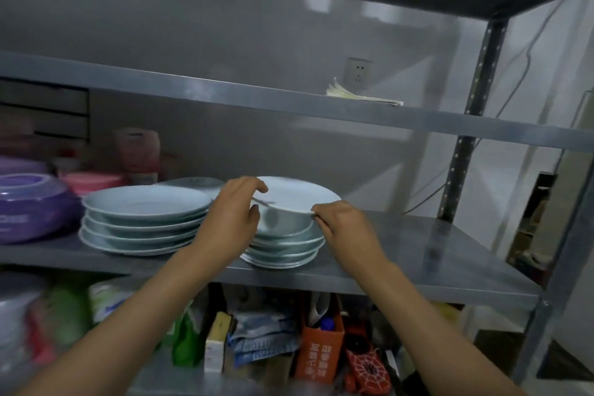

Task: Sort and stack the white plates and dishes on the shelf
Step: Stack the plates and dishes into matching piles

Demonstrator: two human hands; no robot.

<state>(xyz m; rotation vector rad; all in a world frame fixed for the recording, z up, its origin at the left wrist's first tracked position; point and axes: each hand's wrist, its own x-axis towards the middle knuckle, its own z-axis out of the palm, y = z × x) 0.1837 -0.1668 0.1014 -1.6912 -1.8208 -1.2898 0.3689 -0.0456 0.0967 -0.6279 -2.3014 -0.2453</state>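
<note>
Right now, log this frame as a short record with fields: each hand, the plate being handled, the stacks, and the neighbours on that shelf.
left hand: grips the left rim of the top plate, fingers curled over its edge
right hand: pinches the plate's near right rim
top plate: tilted, held just above the right stack; contact cannot be told
left stack: larger white plates, untouched
shelf: grey metal, both stacks stand on it
neighbours: purple bowl at far left, pink container behind the left stack
</note>
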